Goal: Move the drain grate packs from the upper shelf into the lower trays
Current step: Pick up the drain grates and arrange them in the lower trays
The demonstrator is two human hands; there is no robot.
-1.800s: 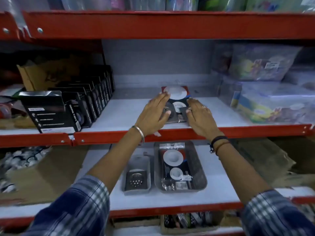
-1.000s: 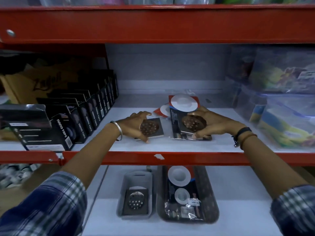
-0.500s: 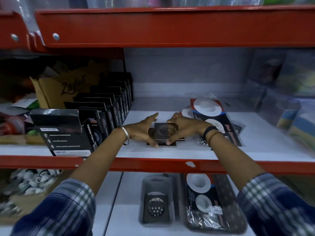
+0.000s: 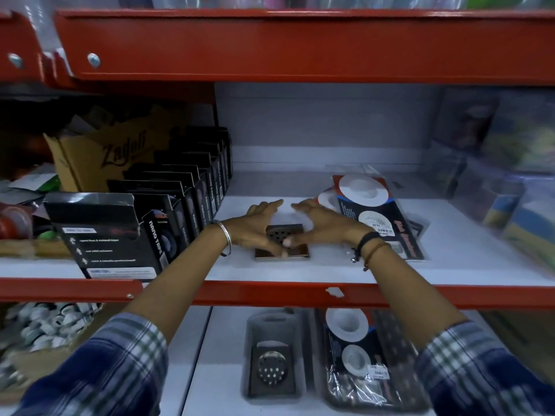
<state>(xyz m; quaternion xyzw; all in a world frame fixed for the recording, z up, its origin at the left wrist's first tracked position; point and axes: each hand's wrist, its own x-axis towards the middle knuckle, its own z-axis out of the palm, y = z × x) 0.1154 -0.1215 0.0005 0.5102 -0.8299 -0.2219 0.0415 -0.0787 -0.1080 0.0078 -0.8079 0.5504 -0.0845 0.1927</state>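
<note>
A small stack of square metal drain grates [image 4: 283, 235] lies on the upper white shelf [image 4: 270, 271]. My left hand [image 4: 255, 225] and my right hand [image 4: 321, 225] flank the stack, palms against its sides and thumbs over its front edge, fingers stretched toward the back. Larger bagged drain cover packs [image 4: 378, 214] with white discs lie just to the right. On the lower shelf, a small grey tray [image 4: 255, 325] holds one square grate [image 4: 271, 367], and a larger dark tray [image 4: 393, 331] beside it holds a bagged pack [image 4: 354, 355].
Black nano tape boxes [image 4: 144, 223] stand in a row at the left of the upper shelf, with a cardboard box [image 4: 99, 157] behind. Clear plastic packs [image 4: 510, 181] fill the right end. A red beam [image 4: 270, 291] fronts the shelf; another [image 4: 300, 46] runs overhead.
My hands held separate grates a second ago, then brought them together into one stack at the shelf's middle. Now both hands press the stack's sides with fingers spread.
</note>
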